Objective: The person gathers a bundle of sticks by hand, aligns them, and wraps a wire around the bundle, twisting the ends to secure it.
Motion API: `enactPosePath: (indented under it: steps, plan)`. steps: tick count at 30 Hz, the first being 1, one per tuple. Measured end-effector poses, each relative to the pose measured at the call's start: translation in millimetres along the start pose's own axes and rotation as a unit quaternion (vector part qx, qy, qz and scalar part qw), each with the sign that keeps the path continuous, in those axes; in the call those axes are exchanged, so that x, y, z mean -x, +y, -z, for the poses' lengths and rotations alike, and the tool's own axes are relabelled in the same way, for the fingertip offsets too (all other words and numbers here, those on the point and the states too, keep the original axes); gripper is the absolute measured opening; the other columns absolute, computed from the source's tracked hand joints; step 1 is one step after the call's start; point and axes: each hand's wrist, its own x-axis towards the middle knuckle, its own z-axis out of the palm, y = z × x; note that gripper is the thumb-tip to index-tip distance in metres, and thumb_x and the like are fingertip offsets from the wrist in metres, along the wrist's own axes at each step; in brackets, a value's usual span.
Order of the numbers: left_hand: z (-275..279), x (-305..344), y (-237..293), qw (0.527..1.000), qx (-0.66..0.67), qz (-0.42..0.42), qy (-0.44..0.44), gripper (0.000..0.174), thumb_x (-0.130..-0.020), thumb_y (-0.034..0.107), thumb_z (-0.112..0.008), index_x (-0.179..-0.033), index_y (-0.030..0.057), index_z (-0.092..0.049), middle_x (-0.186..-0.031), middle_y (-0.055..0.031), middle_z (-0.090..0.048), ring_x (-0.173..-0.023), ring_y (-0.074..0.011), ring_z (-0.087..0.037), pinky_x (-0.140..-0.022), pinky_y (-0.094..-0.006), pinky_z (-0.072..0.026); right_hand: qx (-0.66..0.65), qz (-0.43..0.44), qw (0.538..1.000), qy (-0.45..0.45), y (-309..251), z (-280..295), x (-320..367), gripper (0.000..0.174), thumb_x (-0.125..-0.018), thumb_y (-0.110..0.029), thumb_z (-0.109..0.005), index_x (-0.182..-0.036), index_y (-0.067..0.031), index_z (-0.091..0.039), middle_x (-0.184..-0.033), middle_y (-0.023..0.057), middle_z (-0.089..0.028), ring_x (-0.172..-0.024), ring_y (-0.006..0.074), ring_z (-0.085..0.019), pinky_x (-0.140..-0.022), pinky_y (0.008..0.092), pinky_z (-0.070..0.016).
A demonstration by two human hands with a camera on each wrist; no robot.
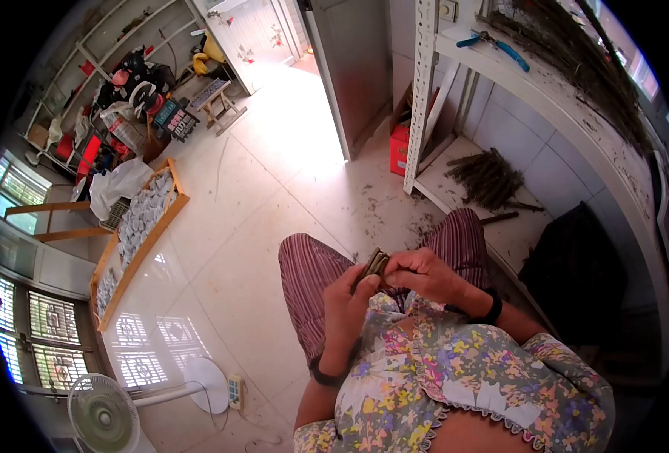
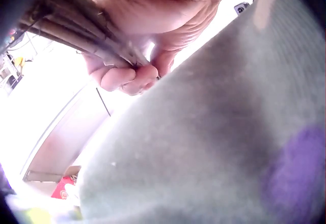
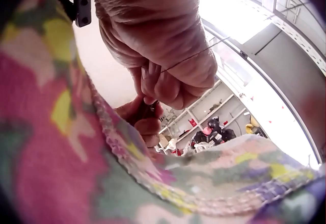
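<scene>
A small bundle of short brown sticks (image 1: 376,263) is held over the lap by my left hand (image 1: 344,300), its thumb and fingers wrapped about it. In the left wrist view the sticks (image 2: 69,33) lie side by side in front of the palm. My right hand (image 1: 423,273) meets the bundle's near end, fingers curled in and pinching there. From between those fingers a thin strand (image 3: 196,55), like wire or string, sticks out in the right wrist view. Behind them, fingers of the left hand (image 3: 147,126) show, partly covered by the flowered shirt (image 3: 56,147).
On the low shelf at right lies a pile of cut sticks (image 1: 487,177). Blue-handled pliers (image 1: 494,47) and long stems (image 1: 576,53) are on the upper shelf. A black bag (image 1: 576,272) stands close on the right. A white fan (image 1: 106,411) stands at left, near a wooden-framed tray (image 1: 177,198).
</scene>
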Motion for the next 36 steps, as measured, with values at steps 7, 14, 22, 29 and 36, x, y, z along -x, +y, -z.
enactPosePath:
  steps: [7, 14, 22, 29, 36]
  plan:
    - [-1.5, -4.1, -4.7, 0.998, 0.061, -0.015, -0.015, 0.03, -0.084, 0.012, -0.067, -0.107, -0.0039, -0.058, -0.088, -0.0051, -0.065, -0.08, -0.0081, -0.058, -0.071, -0.0226, -0.0467, -0.033, -0.002, 0.999, 0.007, 4.2, 0.0, 0.3, 0.009, -0.089, -0.006, -0.057, -0.084, 0.0009, -0.061, -0.072, -0.0035, -0.054, -0.067, 0.003, -0.045, -0.06, 0.0212, -0.0376]
    - [-2.2, -3.1, -6.2, 0.999, 0.005, -0.04, 0.001, 0.03, -0.083, 0.011, -0.069, -0.107, -0.0029, -0.058, -0.088, -0.0064, -0.066, -0.082, -0.0091, -0.059, -0.073, -0.0235, -0.0475, -0.037, -0.014, 0.999, -0.005, 4.3, 0.6, 0.4, 0.01, -0.089, -0.006, -0.057, -0.084, 0.0004, -0.061, -0.072, -0.0046, -0.053, -0.066, 0.0027, -0.045, -0.059, 0.0203, -0.0366]
    - [0.0, -1.3, -2.5, 0.999, 0.006, -0.04, 0.009, 0.029, -0.083, 0.009, -0.067, -0.108, -0.0033, -0.059, -0.085, -0.0054, -0.065, -0.079, -0.0082, -0.058, -0.071, -0.0224, -0.0463, -0.026, -0.021, 0.999, -0.028, 3.3, 2.4, 0.6, 0.008, -0.09, -0.005, -0.057, -0.09, 0.0022, -0.062, -0.082, 0.0003, -0.06, -0.076, 0.005, -0.053, -0.068, 0.0218, -0.0432]
    - [1.5, -1.2, 2.6, 0.989, 0.137, 0.018, -0.05, 0.022, -0.09, 0.013, -0.057, -0.106, -0.0017, -0.06, -0.077, -0.0018, -0.06, -0.069, -0.0048, -0.052, -0.06, -0.0187, -0.0395, -0.032, -0.019, 0.999, -0.026, 9.8, 3.7, 0.1, 0.009, -0.09, -0.007, -0.058, -0.09, 0.0, -0.063, -0.074, -0.0035, -0.054, -0.068, 0.0032, -0.046, -0.061, 0.0209, -0.0379]
    - [7.4, 5.0, 16.6, 0.98, 0.177, 0.05, -0.077, 0.023, -0.092, 0.016, -0.052, -0.105, -0.0007, -0.061, -0.071, 0.0004, -0.056, -0.06, -0.0047, -0.046, -0.055, -0.0192, -0.0339, -0.023, -0.021, 0.999, -0.027, 7.8, 8.6, -1.1, 0.007, -0.089, -0.004, -0.057, -0.09, 0.0004, -0.062, -0.07, -0.0048, -0.053, -0.066, 0.003, -0.046, -0.059, 0.0213, -0.0391]
